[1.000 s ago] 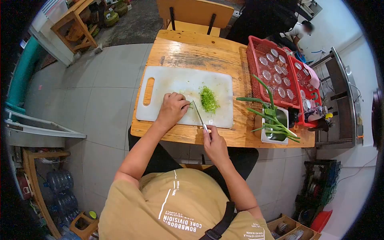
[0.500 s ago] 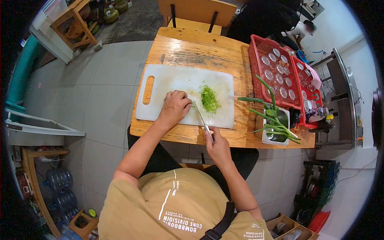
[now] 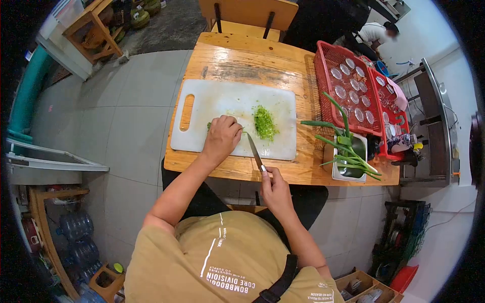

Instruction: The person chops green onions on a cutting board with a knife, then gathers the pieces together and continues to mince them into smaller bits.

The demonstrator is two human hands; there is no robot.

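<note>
My left hand [image 3: 222, 135] is closed on the white cutting board [image 3: 212, 96], with bits of green onion showing at its edges and most of the pieces hidden under the fingers. My right hand [image 3: 276, 191] grips a knife [image 3: 253, 150] by its handle near the board's front edge. The blade slants up and left, its tip close to my left fingertips. To the right of the blade lies a small heap of finely chopped green onion [image 3: 264, 123].
On the table's right side, whole green onions [image 3: 347, 146] lie across a metal container [image 3: 359, 149]. Behind stand red baskets [image 3: 323, 86] with several upturned glasses [image 3: 353, 85]. Past the table's far edge is a wooden chair [image 3: 247, 15]. A person [image 3: 373, 34] bends over at the far right.
My right hand and the knife have shifted slightly right, and the blade shows more of its flat side. My left hand stays nearly in place. The person at the back shows more fully.
</note>
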